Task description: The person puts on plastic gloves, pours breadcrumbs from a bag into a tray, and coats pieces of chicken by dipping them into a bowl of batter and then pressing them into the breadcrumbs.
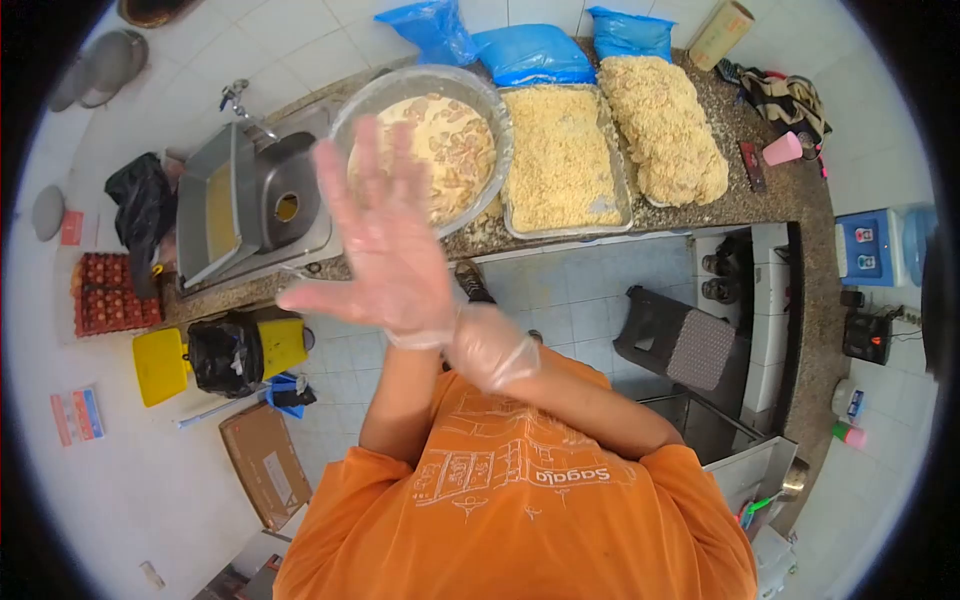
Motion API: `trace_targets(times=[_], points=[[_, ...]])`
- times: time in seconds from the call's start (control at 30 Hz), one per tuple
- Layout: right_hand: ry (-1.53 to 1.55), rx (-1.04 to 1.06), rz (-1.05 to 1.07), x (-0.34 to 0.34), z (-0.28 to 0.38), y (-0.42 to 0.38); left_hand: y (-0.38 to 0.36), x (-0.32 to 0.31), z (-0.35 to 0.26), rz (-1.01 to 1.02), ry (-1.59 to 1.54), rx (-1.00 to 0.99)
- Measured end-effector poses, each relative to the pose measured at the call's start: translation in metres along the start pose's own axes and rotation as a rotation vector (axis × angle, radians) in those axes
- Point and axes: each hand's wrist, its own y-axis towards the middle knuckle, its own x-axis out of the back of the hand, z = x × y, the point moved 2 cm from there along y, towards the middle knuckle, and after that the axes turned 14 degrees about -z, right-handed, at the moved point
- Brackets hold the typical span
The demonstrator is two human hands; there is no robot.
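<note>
My left hand (pixel 385 240) is raised palm toward me with its fingers spread, in a clear plastic glove and holding nothing. It is in front of the big grey basin (pixel 505 140), which holds pieces of raw meat in a pale batter (pixel 460 150). My right hand (pixel 490 348), also in a clear glove, is closed at my left wrist on the cuff of the left glove (pixel 425 335); its fingertips are partly hidden. Right of the basin stands a metal tray (pixel 570 233) of yellowish crumbs (pixel 555 160). Beside it is a heap of crumb-coated pieces (pixel 665 135).
Blue plastic bags (pixel 530 55) stand behind the trays. A sink (pixel 285 200) with a grey tub (pixel 215 215) is at the left, above egg trays (pixel 115 290) and a bin (pixel 225 355). A pink cup (pixel 782 149) lies on the right counter; a dark stool (pixel 650 330) stands below.
</note>
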Motion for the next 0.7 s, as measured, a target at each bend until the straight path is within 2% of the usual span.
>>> trace_targets(times=[0.03,0.07,0.1,0.17,0.2,0.23,0.27,0.3,0.37,0.47,0.5,0.57,0.63,0.7], points=[[-0.045,-0.009,0.143,-0.006,0.001,0.001,0.023,0.010,0.000,-0.060,0.183,-0.148],[-0.059,-0.119,0.140,0.011,0.007,0.025,0.042,0.021,0.000,-0.095,-0.002,-0.164],[-0.072,-0.129,0.152,0.018,-0.002,0.044,0.050,0.029,0.005,-0.112,-0.012,-0.159],[0.099,0.125,-0.296,0.035,-0.016,0.085,0.061,0.041,0.011,-0.188,0.103,-0.063],[0.121,0.262,-0.357,0.024,-0.024,0.101,0.066,0.053,0.018,-0.190,0.139,-0.018],[0.114,0.254,-0.347,0.014,-0.018,0.117,0.075,0.056,0.018,-0.203,0.136,-0.013],[0.149,0.348,-0.331,0.006,-0.004,0.131,0.083,0.060,0.019,-0.277,0.193,0.040],[0.168,0.356,-0.304,-0.002,-0.007,0.137,0.089,0.064,0.021,-0.353,0.250,0.102],[0.207,0.368,-0.247,-0.018,-0.011,0.147,0.109,0.079,0.021,-0.388,0.256,0.163],[0.025,0.408,-0.226,-0.048,-0.035,0.155,0.136,0.108,0.020,-0.444,0.270,0.287],[0.154,0.253,-0.036,-0.055,-0.036,0.161,0.142,0.113,0.024,-0.457,0.285,0.333],[0.280,0.075,0.154,-0.061,-0.031,0.167,0.154,0.111,0.032,-0.488,0.379,0.314],[0.154,0.004,0.450,-0.065,-0.021,0.161,0.167,0.109,0.033,-0.473,0.449,0.206],[0.413,-0.495,0.486,-0.040,-0.027,0.184,0.174,0.112,0.037,-0.533,0.421,0.172]])
